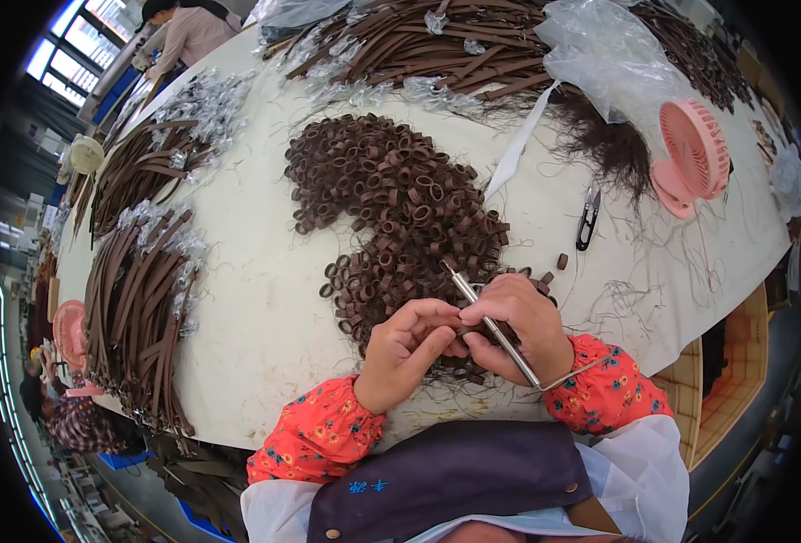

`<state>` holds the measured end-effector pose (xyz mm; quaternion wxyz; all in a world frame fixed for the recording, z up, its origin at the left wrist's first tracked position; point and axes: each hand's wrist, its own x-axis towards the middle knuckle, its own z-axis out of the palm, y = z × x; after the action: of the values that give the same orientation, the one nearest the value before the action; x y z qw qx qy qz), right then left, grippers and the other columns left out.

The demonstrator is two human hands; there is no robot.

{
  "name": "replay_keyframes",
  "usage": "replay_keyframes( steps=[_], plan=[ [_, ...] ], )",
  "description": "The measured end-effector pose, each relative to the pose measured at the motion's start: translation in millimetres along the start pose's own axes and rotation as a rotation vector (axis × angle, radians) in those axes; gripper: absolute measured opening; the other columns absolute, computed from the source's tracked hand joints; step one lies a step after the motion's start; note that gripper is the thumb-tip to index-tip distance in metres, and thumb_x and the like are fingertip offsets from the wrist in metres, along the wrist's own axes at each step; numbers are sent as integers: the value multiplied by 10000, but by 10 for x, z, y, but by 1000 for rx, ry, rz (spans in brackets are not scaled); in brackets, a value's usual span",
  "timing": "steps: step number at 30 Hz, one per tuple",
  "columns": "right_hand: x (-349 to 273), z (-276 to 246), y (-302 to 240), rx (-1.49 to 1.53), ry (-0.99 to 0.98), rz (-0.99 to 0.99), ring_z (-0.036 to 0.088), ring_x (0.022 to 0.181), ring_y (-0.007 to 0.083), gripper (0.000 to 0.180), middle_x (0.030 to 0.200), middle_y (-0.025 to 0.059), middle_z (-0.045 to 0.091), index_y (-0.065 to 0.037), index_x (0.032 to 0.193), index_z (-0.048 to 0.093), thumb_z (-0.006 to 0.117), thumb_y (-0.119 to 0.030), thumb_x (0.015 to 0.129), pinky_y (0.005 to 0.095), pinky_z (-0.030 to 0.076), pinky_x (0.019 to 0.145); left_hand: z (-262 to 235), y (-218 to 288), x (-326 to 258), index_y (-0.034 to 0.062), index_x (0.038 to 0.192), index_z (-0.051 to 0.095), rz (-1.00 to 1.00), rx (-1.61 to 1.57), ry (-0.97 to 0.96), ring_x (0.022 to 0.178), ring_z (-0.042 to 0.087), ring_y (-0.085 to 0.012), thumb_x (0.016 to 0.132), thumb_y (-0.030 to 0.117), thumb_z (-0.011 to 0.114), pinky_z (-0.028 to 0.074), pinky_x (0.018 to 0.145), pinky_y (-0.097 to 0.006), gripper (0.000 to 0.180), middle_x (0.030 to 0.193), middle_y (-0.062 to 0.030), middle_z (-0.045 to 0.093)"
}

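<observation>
A large heap of small brown strap loops (400, 195) lies on the white table, reaching down to my hands. My right hand (522, 326) is closed around a silver pen-shaped tool (511, 347), which slants up to the left with its thin coppery tip over the loops. From the tool's lower end a thin bent piece runs toward my right sleeve. Beside it, my left hand (409, 348) is closed, thumb and fingers pinched together. Both hands' fingertips meet at the heap's near edge; whatever small piece is between them is mostly hidden.
Brown straps (133, 317) lie bundled on the left, with more straps (455, 45) along the far side under clear plastic (608, 54). Black thread snips (587, 220) and a pink fan (692, 154) stand right of the heap. Another person (188, 36) works at far left.
</observation>
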<state>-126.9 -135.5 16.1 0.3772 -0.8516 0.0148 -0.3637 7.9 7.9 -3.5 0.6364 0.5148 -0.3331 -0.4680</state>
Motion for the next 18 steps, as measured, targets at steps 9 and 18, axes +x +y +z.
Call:
replay_keyframes(
  steps=[9,18],
  plan=[
    [13,5,-10,7,15,-43,602,760,281,358,851,62,637,-78,999,582,715,13,680,405,487,772,-81,-45,-14,-14,1079,567,8,97,-31,770,604,-74,966,54,541,490,670,-210,134,975,-57,652],
    [-16,49,-3,77,-25,10,640,775,262,272,824,64,646,-78,1026,599,699,-56,774,420,486,885,-24,-34,-28,11,1066,467,18,13,-5,702,556,-66,1007,78,445,458,639,-198,91,935,-72,636]
  ],
)
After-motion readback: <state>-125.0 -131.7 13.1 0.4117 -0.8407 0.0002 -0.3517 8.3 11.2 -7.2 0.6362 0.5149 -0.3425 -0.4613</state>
